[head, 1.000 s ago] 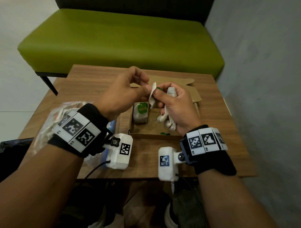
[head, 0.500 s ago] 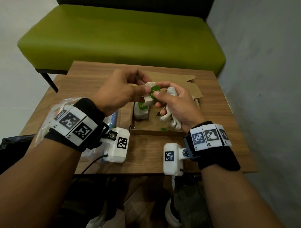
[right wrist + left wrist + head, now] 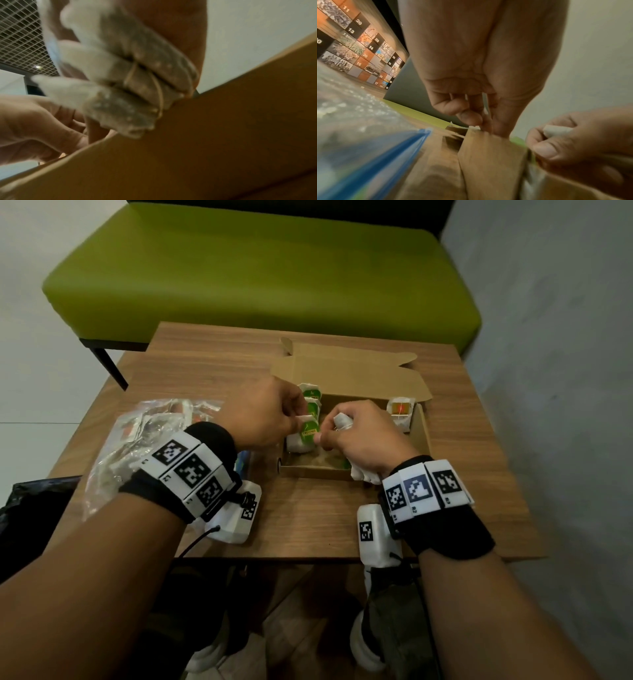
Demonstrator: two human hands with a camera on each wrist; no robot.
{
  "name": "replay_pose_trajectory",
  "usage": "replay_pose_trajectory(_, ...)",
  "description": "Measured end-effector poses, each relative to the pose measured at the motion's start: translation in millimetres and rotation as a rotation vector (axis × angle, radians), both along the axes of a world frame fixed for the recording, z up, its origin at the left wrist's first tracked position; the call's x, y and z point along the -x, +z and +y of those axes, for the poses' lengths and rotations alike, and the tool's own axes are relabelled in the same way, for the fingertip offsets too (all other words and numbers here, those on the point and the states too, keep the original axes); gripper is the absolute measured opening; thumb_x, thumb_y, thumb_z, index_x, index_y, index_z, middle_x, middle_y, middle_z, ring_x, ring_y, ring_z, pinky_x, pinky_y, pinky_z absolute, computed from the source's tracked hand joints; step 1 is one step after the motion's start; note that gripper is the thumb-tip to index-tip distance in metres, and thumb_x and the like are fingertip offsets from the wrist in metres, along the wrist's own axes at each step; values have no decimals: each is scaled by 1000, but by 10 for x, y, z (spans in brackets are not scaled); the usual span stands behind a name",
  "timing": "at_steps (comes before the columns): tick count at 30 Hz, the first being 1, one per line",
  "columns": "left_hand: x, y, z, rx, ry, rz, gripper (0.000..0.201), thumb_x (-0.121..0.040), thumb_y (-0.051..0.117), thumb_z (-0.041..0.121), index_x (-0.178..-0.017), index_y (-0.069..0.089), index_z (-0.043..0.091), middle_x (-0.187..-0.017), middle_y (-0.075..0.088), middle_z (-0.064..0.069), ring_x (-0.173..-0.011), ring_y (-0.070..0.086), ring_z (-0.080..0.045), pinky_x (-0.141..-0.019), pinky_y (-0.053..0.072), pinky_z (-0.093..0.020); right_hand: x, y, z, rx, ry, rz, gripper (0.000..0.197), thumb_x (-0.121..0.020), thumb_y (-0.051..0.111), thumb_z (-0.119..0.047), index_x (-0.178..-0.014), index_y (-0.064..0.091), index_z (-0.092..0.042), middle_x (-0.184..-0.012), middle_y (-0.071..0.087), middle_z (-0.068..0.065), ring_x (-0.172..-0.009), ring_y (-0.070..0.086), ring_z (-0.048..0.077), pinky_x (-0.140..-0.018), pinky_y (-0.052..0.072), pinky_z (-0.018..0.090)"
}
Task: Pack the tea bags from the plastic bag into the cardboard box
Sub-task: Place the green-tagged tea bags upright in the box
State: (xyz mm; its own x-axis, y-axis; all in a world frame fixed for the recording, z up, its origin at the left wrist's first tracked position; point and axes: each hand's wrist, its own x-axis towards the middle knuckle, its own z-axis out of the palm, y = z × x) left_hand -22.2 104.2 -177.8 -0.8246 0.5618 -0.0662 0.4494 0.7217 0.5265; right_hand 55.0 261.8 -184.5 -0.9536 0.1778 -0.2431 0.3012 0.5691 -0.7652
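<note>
A green-tagged tea bag (image 3: 307, 430) is pinched between both hands at centre frame, just inside the left end of the cardboard box (image 3: 420, 430). It was held above the box half a second ago and is now lowered against the row of green-tagged bags along the left wall, so placement is judged nearly complete. The left hand (image 3: 263, 414) pinches its upper corner with thumb and curled fingers. The right hand (image 3: 359, 436) pinches its lower edge while a bundle of bags (image 3: 130, 75) stays clamped in the curled fingers (more to place). Red-tagged bags (image 3: 400, 410) stand at the right end. The plastic bag (image 3: 137, 436), left of frame, is seen to hold more.
</note>
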Motion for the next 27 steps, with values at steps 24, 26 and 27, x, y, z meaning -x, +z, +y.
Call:
replay_pose_trajectory(24, 22, -133, 110, 51, 204, 166, 18, -89, 69, 36, -86, 69, 19, -88, 63, -2, -77, 57, -15, -54, 34, -22, 63, 66, 51, -27, 30, 18, 26, -100, 57, -44, -92, 71, -24, -74, 70, -8, -59, 59, 5, -52, 41, 22)
replay_pose_trajectory(26, 31, -131, 123, 51, 224, 166, 19, -89, 69, 37, -88, 69, 18, -91, 62, -3, -79, 57, -18, -61, 39, -26, 89, 67, 80, 83, -111, 99, 36, -102, 51, -48, -93, 72, -20, -82, 71, -3, -67, 58, 7, -62, 41, 27)
replay_pose_trajectory(27, 46, -132, 118, 49, 230, 168, 18, -89, 69, 37, -89, 69, 18, -93, 62, -4, -81, 58, -19, -63, 40, -28, 104, 64, 88, 147, -175, 122, 41, -103, 47, -49, -92, 72, -18, -82, 70, -3, -68, 57, 7, -65, 41, 28)
